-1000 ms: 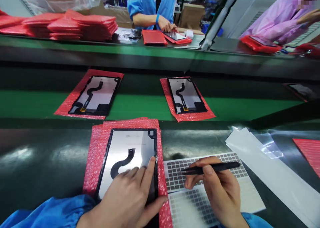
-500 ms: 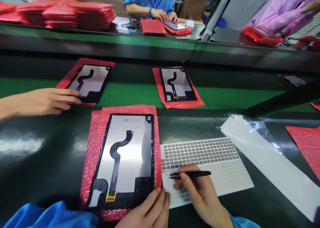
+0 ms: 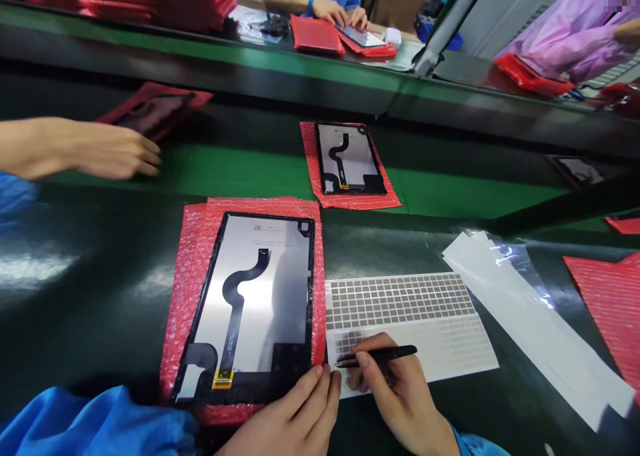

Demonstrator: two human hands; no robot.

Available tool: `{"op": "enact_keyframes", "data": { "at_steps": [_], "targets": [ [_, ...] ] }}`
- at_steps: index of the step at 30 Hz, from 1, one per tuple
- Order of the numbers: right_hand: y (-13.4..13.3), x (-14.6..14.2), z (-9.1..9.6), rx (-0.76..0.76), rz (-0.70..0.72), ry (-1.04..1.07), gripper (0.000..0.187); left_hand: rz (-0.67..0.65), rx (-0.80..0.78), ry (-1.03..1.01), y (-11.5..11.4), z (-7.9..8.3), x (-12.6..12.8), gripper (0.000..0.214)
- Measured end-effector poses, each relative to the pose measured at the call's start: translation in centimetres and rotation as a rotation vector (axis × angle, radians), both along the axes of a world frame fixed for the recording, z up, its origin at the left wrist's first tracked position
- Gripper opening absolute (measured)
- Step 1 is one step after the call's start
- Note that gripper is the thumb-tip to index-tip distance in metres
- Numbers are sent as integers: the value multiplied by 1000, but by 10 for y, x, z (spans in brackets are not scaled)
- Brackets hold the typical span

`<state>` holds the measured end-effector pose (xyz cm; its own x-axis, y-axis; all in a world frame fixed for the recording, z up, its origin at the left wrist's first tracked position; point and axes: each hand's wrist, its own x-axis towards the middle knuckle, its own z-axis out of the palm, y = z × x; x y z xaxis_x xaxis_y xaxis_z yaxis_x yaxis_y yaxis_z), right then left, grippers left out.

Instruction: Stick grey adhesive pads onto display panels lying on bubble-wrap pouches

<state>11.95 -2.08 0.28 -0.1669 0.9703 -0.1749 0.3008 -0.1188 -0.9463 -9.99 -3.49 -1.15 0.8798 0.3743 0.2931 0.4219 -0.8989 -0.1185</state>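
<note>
A tablet display panel lies back-up on a red bubble-wrap pouch, with a black flexible cable curving over its silver back. My left hand rests at the panel's lower right corner, fingertips on the edge and holding nothing. My right hand is shut on black tweezers. Their tips touch a white sheet of small grey square pads, next to the panel's right side. What the tips hold is too small to tell.
A co-worker's hand reaches over a tilted panel on a red pouch at upper left. Another pouched panel lies on the green belt. White liner strips and red bubble wrap lie to the right.
My left hand has slid from the panel's face to its lower edge. My right hand and tweezers have moved down the pad sheet. The co-worker's hand has entered and shifted the upper-left panel.
</note>
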Motion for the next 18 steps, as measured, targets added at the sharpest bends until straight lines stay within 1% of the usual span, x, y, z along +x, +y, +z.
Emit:
{"op": "enact_keyframes", "data": {
  "at_steps": [2, 11, 15, 18],
  "targets": [
    [1, 1, 0, -8, 22, -14, 15, -3, -3, 8, 0, 0, 0, 35],
    [2, 6, -2, -67, 38, -4, 15, -6, 47, 22, -1, -4, 2, 41],
    [5, 5, 0, -152, 26, 64, 18, -2, 59, 6, 0, -3, 3, 39],
    [6, 4, 1, -225, -29, 162, 20, 6, 60, 0, 0, -5, 5, 37]
  ]
}}
